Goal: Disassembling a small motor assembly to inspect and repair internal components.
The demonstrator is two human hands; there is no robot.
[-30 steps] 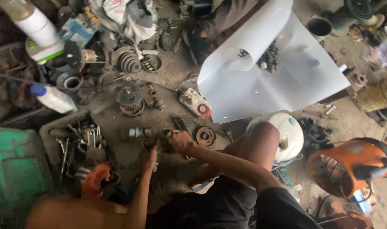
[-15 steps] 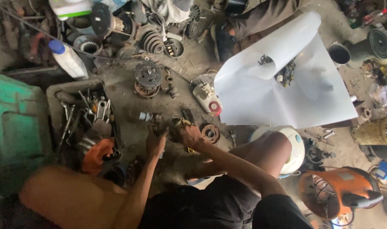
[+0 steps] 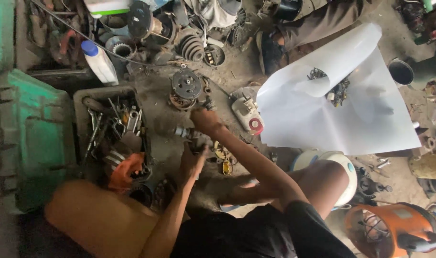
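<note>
1. Roughly frame centre: right hand point(image 3: 204, 120) lies on the dirty floor point(image 3: 165, 95), fingers curled down over a small metal part point(image 3: 183, 132); whether it actually clamps it, cannot tell, too blurred.
2. Left hand point(image 3: 193, 162) sits just below that part, fingers partly apart and pointing up toward it; grip cannot be told.
3. Small metal part: short grey cylinder, between the two hands, centre of frame, on the floor.
4. Round motor piece point(image 3: 186, 86), dark disc with copper windings, just above the right hand, upper centre.
5. Grey tool tray point(image 3: 91, 93) at left centre, full of wrenches point(image 3: 96, 129) and loose metal; orange object point(image 3: 124, 171) at its lower edge.
6. Green crate point(image 3: 31, 129) at far left.
7. White bottle with blue cap point(image 3: 99, 61) upper left, lying tilted above the tray.
8. Large white sheet point(image 3: 342, 114) upper right, one edge curled, small dark parts point(image 3: 339, 91) lying on it.
9. White and red device point(image 3: 249, 114) just left of the sheet, near the right forearm.
10. White round casing point(image 3: 344, 167) right of centre, partly behind the person's knee.
11. Orange fan housing point(image 3: 394, 229) at lower right corner.
12. Black spring coil point(image 3: 191, 47) upper centre among clutter.
</note>
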